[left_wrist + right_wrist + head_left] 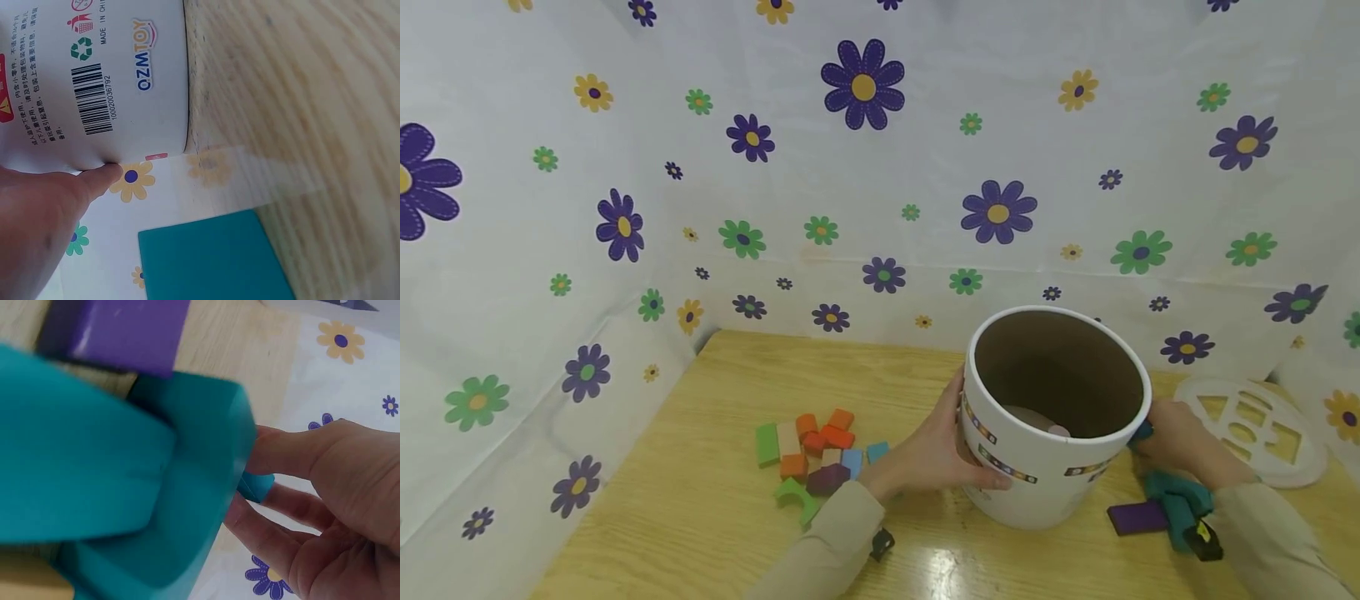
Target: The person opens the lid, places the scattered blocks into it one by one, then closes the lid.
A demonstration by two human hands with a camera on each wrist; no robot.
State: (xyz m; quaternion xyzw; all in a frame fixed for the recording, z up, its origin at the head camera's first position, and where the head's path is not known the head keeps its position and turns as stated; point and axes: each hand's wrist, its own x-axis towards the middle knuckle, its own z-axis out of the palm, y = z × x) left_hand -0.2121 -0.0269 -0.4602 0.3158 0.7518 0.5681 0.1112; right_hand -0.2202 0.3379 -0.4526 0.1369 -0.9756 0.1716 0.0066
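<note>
My left hand [928, 450] grips the left side of a white tub [1037, 492], thumb across its front. The tub stands upright with its wide mouth up, and a pale shape shows inside near the bottom. In the left wrist view the tub's printed wall [125, 112] carries a barcode, with a thumb pressed to it. To the tub's right, my right hand [1183, 442] pinches a small blue block [255, 486] between thumb and fingers. Below that hand lie teal blocks [1180, 492] and a purple block [1138, 517] on the table.
Left of the tub lies a loose group of coloured blocks, among them a green block [767, 445] and a green arch [797, 497]. At the far right rests a white lid [1311, 454] with shaped cutouts. A flowered sheet [917, 167] hangs behind the wooden table [700, 467].
</note>
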